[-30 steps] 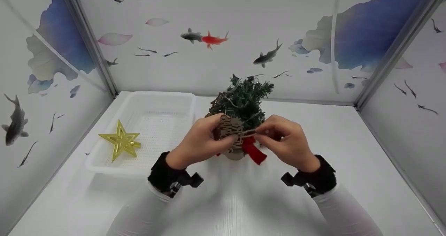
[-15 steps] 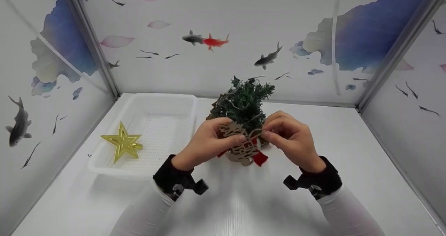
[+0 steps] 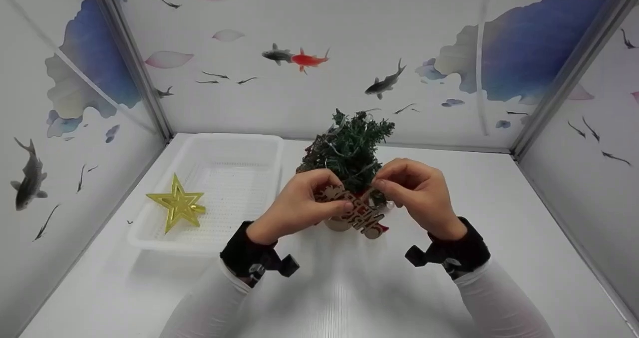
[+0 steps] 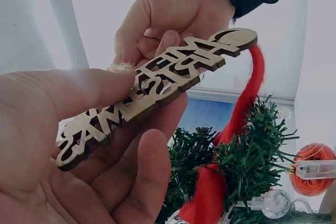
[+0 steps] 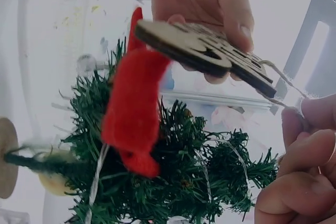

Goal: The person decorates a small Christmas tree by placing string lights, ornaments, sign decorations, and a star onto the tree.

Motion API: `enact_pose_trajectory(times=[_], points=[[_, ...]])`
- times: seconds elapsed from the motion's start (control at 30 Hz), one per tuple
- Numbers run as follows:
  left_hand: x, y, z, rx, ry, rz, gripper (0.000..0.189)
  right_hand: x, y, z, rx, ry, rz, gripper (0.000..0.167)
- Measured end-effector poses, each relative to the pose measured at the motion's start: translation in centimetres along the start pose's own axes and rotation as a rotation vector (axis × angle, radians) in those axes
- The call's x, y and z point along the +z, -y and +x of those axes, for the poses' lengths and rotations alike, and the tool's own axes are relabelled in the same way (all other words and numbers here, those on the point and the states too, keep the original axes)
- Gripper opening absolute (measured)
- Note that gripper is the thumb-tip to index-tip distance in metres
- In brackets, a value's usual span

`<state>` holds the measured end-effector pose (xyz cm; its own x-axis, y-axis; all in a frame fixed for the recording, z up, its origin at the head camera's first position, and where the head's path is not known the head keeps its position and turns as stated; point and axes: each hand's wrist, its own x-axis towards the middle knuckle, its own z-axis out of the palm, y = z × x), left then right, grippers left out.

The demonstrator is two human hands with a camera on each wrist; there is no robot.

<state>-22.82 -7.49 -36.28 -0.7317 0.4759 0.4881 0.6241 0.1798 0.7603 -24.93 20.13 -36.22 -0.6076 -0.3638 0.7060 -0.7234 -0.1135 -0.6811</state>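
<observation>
My left hand (image 3: 304, 200) pinches a flat wooden letter ornament (image 4: 157, 85) between thumb and fingers, and the cut-out letters face up in the left wrist view. A thin twine loop (image 5: 283, 80) runs from the ornament to my right hand (image 3: 417, 193), whose thumb and index finger pinch its end. Just behind both hands stands a small green Christmas tree (image 3: 349, 146) on a round wooden base (image 3: 337, 224). A red ribbon (image 5: 134, 111) on the tree is partly hidden by the ornament in the head view.
At left lies a white plastic basket (image 3: 239, 137) with a gold star (image 3: 177, 205) in it. A string of clear bulbs (image 4: 273, 203) and a red round ornament (image 4: 313, 169) hang on the tree. Printed panels (image 3: 214, 108) enclose the white table (image 3: 479, 203).
The ornament has turned, its lower end swinging to the right and now covering most of the red ribbon. Both hands moved slightly right; the right one still holds the twine.
</observation>
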Motion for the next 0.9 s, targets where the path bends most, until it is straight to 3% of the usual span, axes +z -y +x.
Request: enact_pose_trajectory(times=[0.37,0.9], points=[[-0.4,-0.1,-0.1,-0.03,0.005,-0.043,0.023,-0.1,0.8,1.9,-0.011,0.014,-0.162,0.014],[-1.1,-0.3,-0.1,0.019,-0.229,0.082,0.026,0.2,3.2,3.6,0.03,0.114,-0.219,0.019]])
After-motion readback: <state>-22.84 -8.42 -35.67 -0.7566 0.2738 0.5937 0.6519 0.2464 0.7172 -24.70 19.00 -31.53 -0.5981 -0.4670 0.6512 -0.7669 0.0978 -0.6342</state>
